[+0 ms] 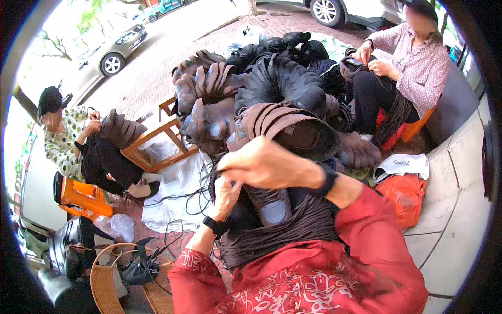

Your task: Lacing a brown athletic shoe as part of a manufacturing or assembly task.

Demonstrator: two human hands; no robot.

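Observation:
My right hand (272,163) reaches across my lap with its fingers bent and closed. Just below it, my left hand (227,197) is closed too, its fingertips meeting the right ones. A dark shoelace (213,184) runs by the fingers of both hands; the exact pinch is partly hidden. Under my right wrist a brown shoe upper (273,206) with a grey-blue toe rests on my lap. A thick bundle of dark brown shoelaces (282,230) lies across my thighs. Nested brown shoe uppers (282,125) stand just beyond my hands.
More uppers (282,78) are heaped ahead, brown and black. Two people sit at left and right, each handling uppers. A wooden stool frame (162,146) stands left on a white sheet (172,212). A wicker chair (104,282) is at lower left, an orange bag (402,199) at right.

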